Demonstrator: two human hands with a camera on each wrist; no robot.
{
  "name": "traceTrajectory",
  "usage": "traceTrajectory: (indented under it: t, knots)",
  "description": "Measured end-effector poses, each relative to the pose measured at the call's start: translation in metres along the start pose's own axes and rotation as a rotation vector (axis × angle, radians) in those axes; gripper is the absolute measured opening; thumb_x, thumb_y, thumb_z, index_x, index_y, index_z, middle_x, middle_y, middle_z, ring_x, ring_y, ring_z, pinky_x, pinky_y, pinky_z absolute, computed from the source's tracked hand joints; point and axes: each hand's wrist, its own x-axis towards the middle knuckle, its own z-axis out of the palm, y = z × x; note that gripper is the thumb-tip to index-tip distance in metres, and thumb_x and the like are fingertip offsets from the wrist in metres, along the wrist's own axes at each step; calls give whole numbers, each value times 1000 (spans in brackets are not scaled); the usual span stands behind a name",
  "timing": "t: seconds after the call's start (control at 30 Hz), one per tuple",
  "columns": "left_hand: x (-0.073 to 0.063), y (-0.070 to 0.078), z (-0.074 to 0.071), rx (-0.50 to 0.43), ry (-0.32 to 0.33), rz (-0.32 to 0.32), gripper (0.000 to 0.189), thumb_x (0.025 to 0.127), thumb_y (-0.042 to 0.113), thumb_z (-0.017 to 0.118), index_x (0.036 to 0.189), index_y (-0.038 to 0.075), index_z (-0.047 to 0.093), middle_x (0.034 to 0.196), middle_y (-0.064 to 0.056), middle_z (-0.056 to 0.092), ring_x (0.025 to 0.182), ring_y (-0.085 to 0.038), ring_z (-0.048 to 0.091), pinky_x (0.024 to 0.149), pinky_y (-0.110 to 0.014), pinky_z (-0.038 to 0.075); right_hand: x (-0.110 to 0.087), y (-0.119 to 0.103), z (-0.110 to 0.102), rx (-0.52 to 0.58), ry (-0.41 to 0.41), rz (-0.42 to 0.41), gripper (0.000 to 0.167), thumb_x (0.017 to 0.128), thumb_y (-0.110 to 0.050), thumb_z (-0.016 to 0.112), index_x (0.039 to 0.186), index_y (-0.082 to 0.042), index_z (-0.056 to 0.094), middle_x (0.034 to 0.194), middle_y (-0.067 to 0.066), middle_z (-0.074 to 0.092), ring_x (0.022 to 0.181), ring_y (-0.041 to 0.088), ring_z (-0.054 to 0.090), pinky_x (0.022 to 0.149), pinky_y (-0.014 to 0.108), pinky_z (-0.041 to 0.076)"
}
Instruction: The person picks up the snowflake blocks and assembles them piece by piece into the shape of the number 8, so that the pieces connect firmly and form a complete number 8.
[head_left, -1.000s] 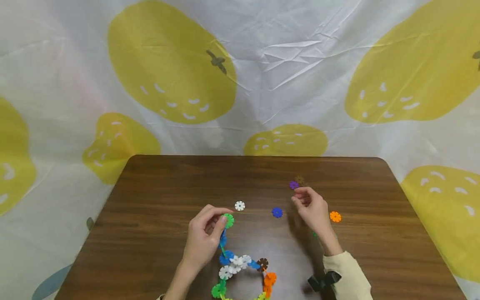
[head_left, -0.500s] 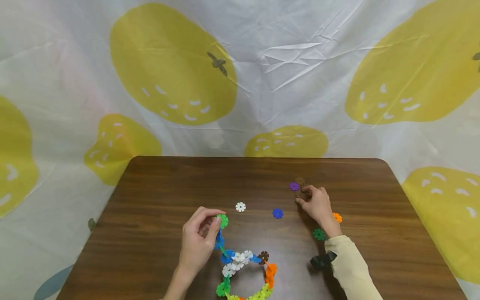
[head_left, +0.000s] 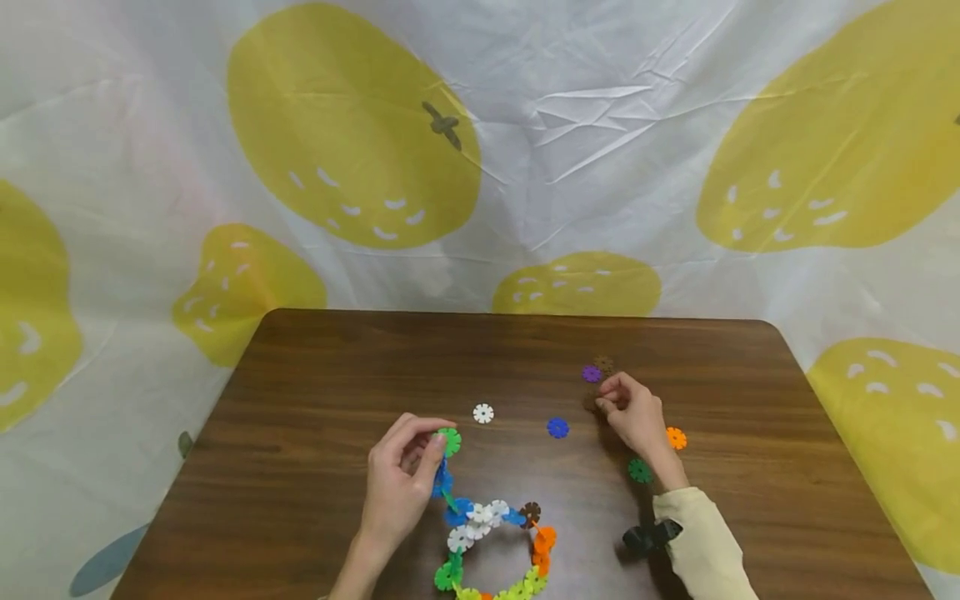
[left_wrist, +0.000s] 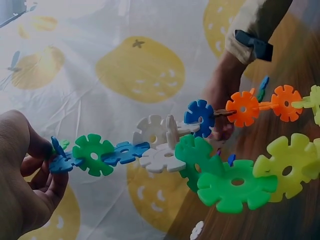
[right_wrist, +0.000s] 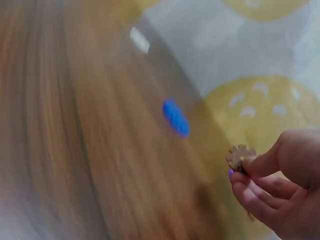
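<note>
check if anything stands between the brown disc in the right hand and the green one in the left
Nothing visible stands up between the brown disc and green disc; only a blue disc and white disc lie flat on the table there.

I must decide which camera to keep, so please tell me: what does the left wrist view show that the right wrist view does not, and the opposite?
Only the left wrist view shows the left hand, the chain of notched discs it holds, and the black device on the right sleeve.

Only the right wrist view shows the loose brown disc, pinched by the right hand.

Both show the right hand, a loose white disc, the table and the cloth with yellow shapes.
</note>
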Motion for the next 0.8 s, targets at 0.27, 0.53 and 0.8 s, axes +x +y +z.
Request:
traceTrajectory:
  t: [0.27,0.53,0.8]
  knots:
    - [-1,1,3,-41,16,-9,10,90,-6,70,98,1,74,86,-13,69,76,-5,64,62,-18,57,-29,-54,-11,442,-97,-41,18,91,0,73,108,5,70,92,27,74,72,14,75,67,33,63]
    - [0,4,7,-65,12,-21,8,90,-5,71,96,-1,73,89,-15,71,78,-5,66,67,-18,59,-54,-118,-10,600,-138,-268,15,90,2,72,105,2,72,90,20,75,74,16,75,66,30,62]
    - [0,8,10,-79,-17,-14,8,92,-5,68,97,-2,72,91,-17,70,82,-4,66,69,-18,59,-63,-154,3,658,-223,-469,16,92,7,66,104,-3,70,98,16,74,88,12,74,76,34,63]
